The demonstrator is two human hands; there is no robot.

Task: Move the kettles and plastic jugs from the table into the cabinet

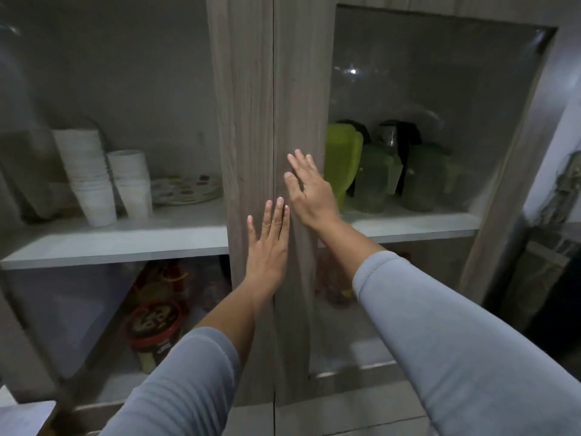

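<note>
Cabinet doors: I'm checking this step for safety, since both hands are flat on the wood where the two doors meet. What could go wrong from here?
1. The left hand lies right at the seam between the doors, so a fingertip could get pinched there.
2. The right hand presses near the glass panel; a hard push might rattle it.
3. The green jugs and kettles stand crowded on the shelf, so a jolt could tip one.

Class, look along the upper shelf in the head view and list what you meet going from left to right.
Tall cup stack → short cup stack → patterned plates → right hand on the door → lime jug → two darker green jugs.
</note>
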